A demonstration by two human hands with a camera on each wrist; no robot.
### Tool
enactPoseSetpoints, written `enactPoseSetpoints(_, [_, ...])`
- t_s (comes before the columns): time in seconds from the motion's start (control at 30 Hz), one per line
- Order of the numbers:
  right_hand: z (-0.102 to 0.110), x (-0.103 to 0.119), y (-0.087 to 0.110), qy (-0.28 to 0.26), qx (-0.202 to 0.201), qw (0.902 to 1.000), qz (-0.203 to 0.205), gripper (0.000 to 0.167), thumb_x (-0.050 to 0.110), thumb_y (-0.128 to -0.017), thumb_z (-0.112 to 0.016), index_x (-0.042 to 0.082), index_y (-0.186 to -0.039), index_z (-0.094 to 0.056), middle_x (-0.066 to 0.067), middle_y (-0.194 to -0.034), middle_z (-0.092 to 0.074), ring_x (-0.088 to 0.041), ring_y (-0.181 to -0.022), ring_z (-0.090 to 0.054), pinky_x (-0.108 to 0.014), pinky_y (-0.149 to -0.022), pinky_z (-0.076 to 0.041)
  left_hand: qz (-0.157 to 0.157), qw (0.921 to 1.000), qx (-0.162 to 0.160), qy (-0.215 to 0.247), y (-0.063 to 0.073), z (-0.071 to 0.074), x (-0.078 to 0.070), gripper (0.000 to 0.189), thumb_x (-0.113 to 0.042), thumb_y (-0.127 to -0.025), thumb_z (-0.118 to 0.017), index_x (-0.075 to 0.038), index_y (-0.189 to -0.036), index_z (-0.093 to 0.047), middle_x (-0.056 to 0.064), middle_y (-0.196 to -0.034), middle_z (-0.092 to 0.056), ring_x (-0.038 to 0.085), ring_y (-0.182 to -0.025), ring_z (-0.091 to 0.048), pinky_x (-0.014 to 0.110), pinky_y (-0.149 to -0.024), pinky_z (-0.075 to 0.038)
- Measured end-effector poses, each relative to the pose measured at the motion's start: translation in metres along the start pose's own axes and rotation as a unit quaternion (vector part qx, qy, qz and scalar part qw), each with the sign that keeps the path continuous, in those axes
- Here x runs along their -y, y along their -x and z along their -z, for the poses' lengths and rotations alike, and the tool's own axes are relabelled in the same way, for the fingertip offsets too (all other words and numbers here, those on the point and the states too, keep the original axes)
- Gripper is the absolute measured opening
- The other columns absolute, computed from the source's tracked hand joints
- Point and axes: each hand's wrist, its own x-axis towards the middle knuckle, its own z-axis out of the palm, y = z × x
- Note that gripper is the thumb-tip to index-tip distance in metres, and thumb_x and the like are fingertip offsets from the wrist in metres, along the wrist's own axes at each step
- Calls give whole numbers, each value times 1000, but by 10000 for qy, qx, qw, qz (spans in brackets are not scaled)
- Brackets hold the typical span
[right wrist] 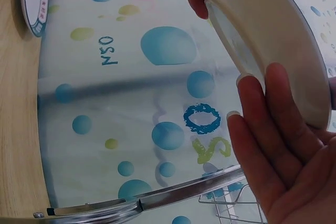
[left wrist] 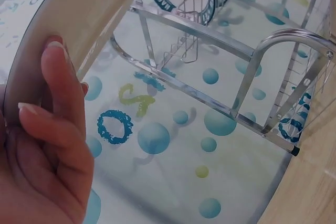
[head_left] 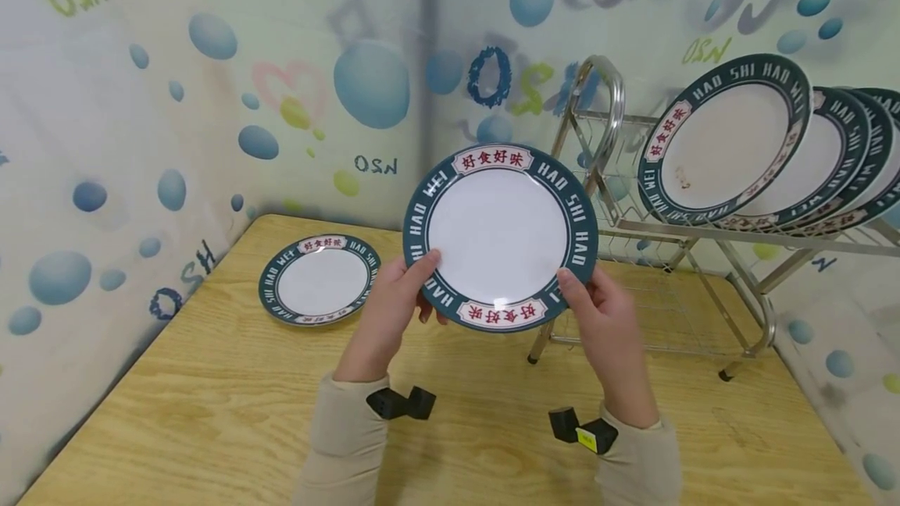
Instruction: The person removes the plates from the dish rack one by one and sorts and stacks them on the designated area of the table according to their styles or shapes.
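Note:
A white plate with a dark green lettered rim (head_left: 498, 236) is held up above the table, tilted so its face shows in the head view. My left hand (head_left: 388, 299) grips its lower left edge, thumb on the rim and fingers behind. On the opposite edge my right hand (head_left: 606, 326) pinches the rim the same way. Both wrist views show the plate's pale underside (left wrist: 84, 14), with the fingers of my left hand (left wrist: 52, 129) and right hand (right wrist: 283, 140) against it. A matching plate (head_left: 323, 279) lies flat on the table at the left.
A metal dish rack (head_left: 703, 233) stands at the right of the wooden table (head_left: 211, 404). Several matching plates (head_left: 727, 139) lean upright on its top tier; the front one has a small brownish mark. Patterned walls (head_left: 316, 84) close in the table's back and sides.

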Motion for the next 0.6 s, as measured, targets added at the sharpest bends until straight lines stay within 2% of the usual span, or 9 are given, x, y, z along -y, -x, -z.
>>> enactPoseSetpoints(0.23, [1, -1, 0, 160, 18, 9997, 209, 32, 29, -91, -50, 8, -114, -57, -5, -87, -63, -16, -69, -53, -21, -63, -44, -39, 9999, -137, 34, -5, 3, 12, 41, -43, -90, -47, -6, -100, -61, 13, -73, -64, 30, -54, -53, 26, -43, -37])
enactPoseSetpoints(0.6, [4, -1, 0, 73, 60, 9998, 163, 33, 29, -91, -50, 14, -120, -55, -3, -81, -65, -13, -74, -62, -21, -74, -46, -93, 9990, -447, 0, -6, 6, 14, 41, -43, -90, -47, -6, -98, -62, 12, -72, -63, 34, -54, -50, 27, -43, -37])
